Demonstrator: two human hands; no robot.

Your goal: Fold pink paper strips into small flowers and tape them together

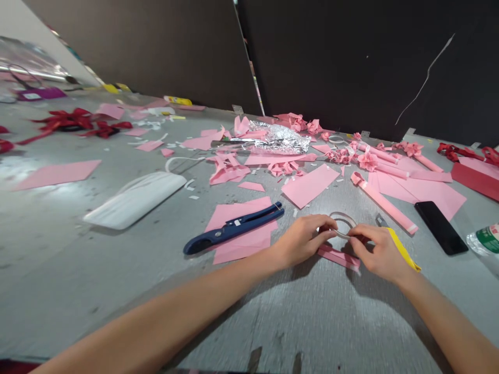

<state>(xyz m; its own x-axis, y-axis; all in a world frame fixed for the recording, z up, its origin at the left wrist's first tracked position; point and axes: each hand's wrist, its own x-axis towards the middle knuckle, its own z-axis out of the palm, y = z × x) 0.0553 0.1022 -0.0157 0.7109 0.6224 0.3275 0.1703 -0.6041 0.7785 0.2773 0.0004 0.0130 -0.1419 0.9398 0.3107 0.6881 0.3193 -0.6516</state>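
Observation:
My left hand (302,240) and my right hand (380,252) meet over a grey table (117,270), both pinched on a clear roll of tape (343,221) that stands on edge between them. Under the fingers lies a folded pink paper strip (338,256). A yellow-handled utility knife (401,248) lies partly under my right hand. Blue-handled scissors (234,228) rest on pink paper sheets (241,236) just left of my left hand.
A black phone (440,227) and a plastic bottle (485,240) lie at the right. Rolled pink tubes (384,203), paper flowers (366,160), crumpled foil (278,137), a white mask (136,197) and red ribbons (74,120) are scattered further back. Dark panels (351,57) stand behind.

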